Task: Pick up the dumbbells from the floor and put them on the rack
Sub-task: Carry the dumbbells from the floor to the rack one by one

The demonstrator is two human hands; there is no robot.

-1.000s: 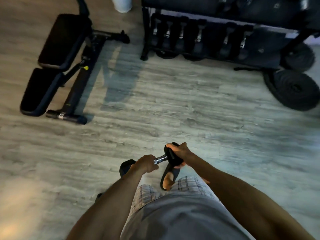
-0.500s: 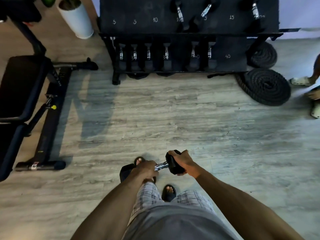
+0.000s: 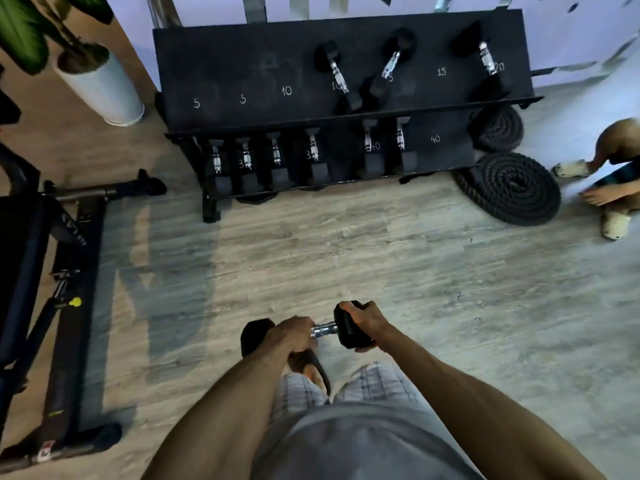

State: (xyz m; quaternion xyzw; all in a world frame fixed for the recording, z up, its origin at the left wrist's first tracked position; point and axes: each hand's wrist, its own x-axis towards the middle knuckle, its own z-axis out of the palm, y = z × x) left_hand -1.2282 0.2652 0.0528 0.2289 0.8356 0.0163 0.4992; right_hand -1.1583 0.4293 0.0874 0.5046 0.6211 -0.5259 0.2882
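I carry one black hex dumbbell with a chrome handle, held level in front of my waist. My left hand is wrapped around the handle by the left head. My right hand grips over the right head. The black two-tier rack stands ahead against the wall, with chalk numbers on its shelves. Three dumbbells lie on its top shelf towards the right. Several more dumbbells stand in a row on the lower shelf. The left part of the top shelf is bare.
A black weight bench fills the left side. A white planter with a green plant stands at the back left. A coiled black battle rope lies right of the rack. Another person's legs show at the right edge. Wooden floor lies between me and the rack.
The view has tilted up and come closer to the rack, so its top shelf now shows fully. Both hands keep the same hold on the dumbbell.
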